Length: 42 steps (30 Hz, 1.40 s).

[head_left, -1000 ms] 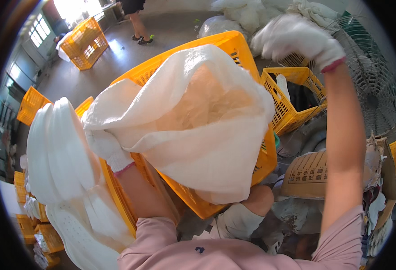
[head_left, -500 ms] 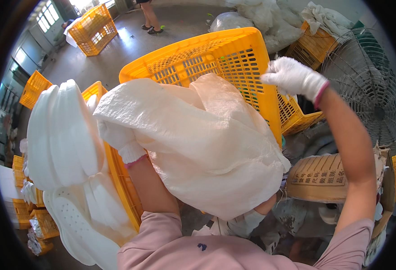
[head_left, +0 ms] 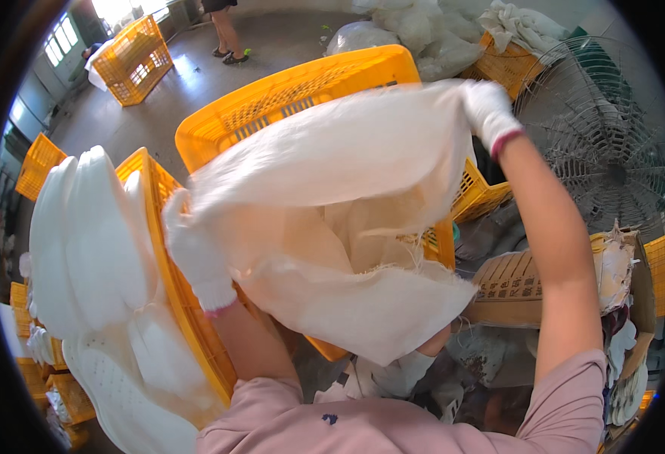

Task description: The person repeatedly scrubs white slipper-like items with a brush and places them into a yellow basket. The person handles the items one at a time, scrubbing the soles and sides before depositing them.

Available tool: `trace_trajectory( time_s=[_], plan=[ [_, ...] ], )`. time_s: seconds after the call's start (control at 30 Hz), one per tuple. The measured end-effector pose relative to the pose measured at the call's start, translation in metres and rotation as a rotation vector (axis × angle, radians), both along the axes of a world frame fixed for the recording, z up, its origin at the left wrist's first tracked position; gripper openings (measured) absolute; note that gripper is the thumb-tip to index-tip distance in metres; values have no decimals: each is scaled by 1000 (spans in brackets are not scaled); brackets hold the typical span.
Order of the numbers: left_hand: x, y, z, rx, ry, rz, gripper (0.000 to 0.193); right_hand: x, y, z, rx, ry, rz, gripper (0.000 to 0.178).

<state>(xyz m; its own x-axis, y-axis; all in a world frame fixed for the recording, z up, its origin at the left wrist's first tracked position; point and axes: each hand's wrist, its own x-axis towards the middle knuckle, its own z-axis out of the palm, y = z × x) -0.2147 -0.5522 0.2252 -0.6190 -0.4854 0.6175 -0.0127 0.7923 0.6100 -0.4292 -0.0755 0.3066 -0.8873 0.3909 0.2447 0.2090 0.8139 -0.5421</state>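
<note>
A white woven sack [head_left: 325,159] with a frayed edge is stretched between my two hands, its mouth gaping toward me. My left hand [head_left: 196,246], in a white knit glove with a pink cuff, is closed on the sack's left side, though some fingers are hidden by the cloth. My right hand [head_left: 490,113], gloved alike, grips the far right corner and holds it raised. Beneath the sack stands a yellow slotted plastic crate [head_left: 302,83], largely covered by the cloth. What lies inside the sack is not visible.
To the left, white foam-like sole shapes [head_left: 90,242] fill another yellow crate [head_left: 170,250]. A torn cardboard box [head_left: 506,291] and a wire fan guard [head_left: 612,136] stand on the right. A person's legs [head_left: 226,34] show at the far side, near a yellow crate [head_left: 132,60].
My right hand, empty before, has taken hold of the sack and lifted its far right corner. The sack, earlier lying folded over, now hangs spread with its mouth apart.
</note>
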Motion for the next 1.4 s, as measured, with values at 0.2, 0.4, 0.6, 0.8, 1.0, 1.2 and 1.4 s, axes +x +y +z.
trace_trajectory(
  time_s=[0.2, 0.4, 0.6, 0.8, 1.0, 1.2, 1.4],
  plan=[
    [-24, 9, 19, 55, 43, 92, 25, -80, 17, 43, -320, 473, 261, 23],
    [-160, -116, 10, 21, 184, 145, 26, -127, -60, 24, 27, 379, 350, 74],
    [-234, -256, -86, 633, 202, -526, 21, -131, -51, -78, -1149, -148, 535, 81],
    [-134, -183, -195, 640, 64, -6, 22, -97, 22, -173, -430, -487, 155, 65],
    [-8, -48, -134, 901, 117, 163, 24, 41, 19, -135, -182, 382, -265, 37],
    [55, 92, -19, 251, 649, -228, 30, 179, -118, -180, -258, 16, 645, 45],
    [28, 185, -57, -642, -541, -719, 73, 238, -68, -279, -526, -245, -14, 66]
  ],
)
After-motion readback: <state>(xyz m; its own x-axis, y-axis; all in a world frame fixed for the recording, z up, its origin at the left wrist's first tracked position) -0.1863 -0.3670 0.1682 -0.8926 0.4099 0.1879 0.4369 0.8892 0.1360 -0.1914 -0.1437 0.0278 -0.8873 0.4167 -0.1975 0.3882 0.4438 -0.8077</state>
